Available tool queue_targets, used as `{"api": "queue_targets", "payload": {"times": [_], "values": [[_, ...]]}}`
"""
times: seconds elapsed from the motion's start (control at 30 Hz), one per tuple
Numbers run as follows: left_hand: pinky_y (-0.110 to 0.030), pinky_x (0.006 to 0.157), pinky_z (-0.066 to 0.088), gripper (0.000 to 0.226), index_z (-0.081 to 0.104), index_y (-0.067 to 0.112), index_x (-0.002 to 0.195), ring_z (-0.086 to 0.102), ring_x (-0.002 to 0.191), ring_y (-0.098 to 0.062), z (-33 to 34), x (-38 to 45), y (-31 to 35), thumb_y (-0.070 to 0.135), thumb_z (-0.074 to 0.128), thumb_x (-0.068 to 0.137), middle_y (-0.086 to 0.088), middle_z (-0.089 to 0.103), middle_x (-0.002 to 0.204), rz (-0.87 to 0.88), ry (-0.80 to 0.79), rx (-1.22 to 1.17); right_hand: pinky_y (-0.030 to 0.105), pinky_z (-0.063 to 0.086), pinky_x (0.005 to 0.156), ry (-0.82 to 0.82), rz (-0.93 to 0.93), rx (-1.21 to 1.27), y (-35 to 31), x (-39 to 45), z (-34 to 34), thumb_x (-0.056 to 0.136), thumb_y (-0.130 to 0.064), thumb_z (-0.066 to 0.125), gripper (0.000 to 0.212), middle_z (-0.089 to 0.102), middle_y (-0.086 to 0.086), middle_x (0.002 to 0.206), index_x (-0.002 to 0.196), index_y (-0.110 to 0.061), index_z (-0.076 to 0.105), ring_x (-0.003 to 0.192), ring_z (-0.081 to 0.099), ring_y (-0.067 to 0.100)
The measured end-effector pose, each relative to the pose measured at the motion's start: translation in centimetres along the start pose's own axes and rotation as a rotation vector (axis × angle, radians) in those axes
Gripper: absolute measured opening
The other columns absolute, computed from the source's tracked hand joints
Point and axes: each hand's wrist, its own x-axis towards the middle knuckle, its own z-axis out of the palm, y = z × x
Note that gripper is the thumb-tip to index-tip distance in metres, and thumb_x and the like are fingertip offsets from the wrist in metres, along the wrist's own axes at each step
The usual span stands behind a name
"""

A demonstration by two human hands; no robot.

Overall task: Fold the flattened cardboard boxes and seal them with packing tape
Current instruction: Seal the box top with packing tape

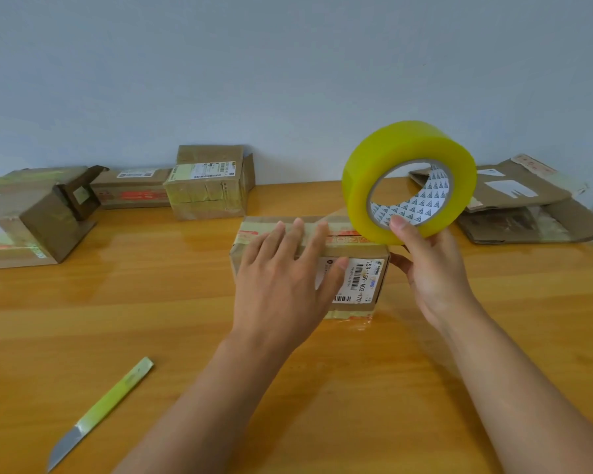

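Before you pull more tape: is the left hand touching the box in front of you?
Touching. The head view shows the left hand lying flat on the box, fingers spread over its taped top edge, no gap visible.

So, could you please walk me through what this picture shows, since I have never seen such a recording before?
There is no machine here: a person wears a camera on the head, looking down at their own bare hands. The left hand lies flat on a small cardboard box, pressing it down. The right hand grips a yellow tape roll just above the box. On the wooden table lie a knife, folded boxes by the wall and flattened cardboard on the right.
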Motion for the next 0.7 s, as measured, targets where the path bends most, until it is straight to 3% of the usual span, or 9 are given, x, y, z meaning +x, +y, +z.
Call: {"api": "queue_targets", "payload": {"times": [0.1,0.23,0.43,0.5,0.6,0.7], "values": [[-0.047,0.102,0.042,0.054,0.065,0.018,0.129,0.057,0.126,-0.034,0.1,-0.1,0.3,0.053,0.038,0.099,-0.017,0.064,0.130,-0.006,0.014,0.001,0.055,0.046,0.104,-0.004,-0.008,-0.004,0.0,-0.1,0.0,0.059,-0.066,0.082,0.069,0.071,-0.005,0.119,0.117,-0.032,0.063,0.115,0.065,0.016],[-0.044,0.107,0.040,0.053,0.067,0.009,0.124,0.052,0.133,-0.028,0.4,0.2,0.4,0.048,0.040,0.100,-0.014,0.060,0.137,0.050,0.027,-0.042,0.055,0.047,0.104,-0.006,-0.020,-0.009,0.2,0.1,-0.1,0.066,-0.060,0.082,0.060,0.071,-0.004,0.120,0.116,-0.033,0.063,0.115,0.065,0.017],[-0.039,0.098,0.047,0.058,0.063,0.013,0.131,0.060,0.124,-0.025,0.6,0.5,0.5,0.056,0.038,0.101,-0.010,0.065,0.130,0.098,0.008,-0.018,0.041,0.050,0.101,0.020,-0.044,-0.038,0.5,0.3,-0.2,0.082,-0.039,0.071,0.039,0.071,-0.009,0.117,0.118,-0.030,0.060,0.113,0.065,0.010],[-0.040,0.095,0.049,0.055,0.067,0.012,0.125,0.062,0.121,-0.026,0.9,0.4,0.4,0.054,0.041,0.102,-0.011,0.067,0.127,0.099,0.053,-0.016,0.040,0.053,0.095,0.027,-0.053,-0.049,0.3,0.3,-0.3,0.083,-0.037,0.070,0.037,0.072,-0.008,0.114,0.118,-0.029,0.060,0.111,0.066,0.011],[-0.041,0.092,0.051,0.054,0.070,0.012,0.120,0.064,0.119,-0.026,1.2,0.4,0.3,0.054,0.041,0.102,-0.012,0.069,0.124,0.096,0.097,-0.024,0.037,0.059,0.074,0.030,-0.035,-0.014,0.1,0.4,-0.7,0.083,-0.033,0.069,0.034,0.074,-0.006,0.108,0.114,-0.029,0.059,0.104,0.070,0.019],[-0.040,0.091,0.051,0.056,0.072,0.014,0.117,0.064,0.118,-0.025,1.3,0.5,0.1,0.056,0.037,0.103,-0.010,0.069,0.124,0.091,0.115,-0.045,0.034,0.059,0.062,0.118,-0.023,0.020,-0.2,0.9,-1.3,0.094,-0.017,0.063,0.025,0.070,0.000,0.111,0.116,-0.027,0.056,0.100,0.071,0.024]]}}
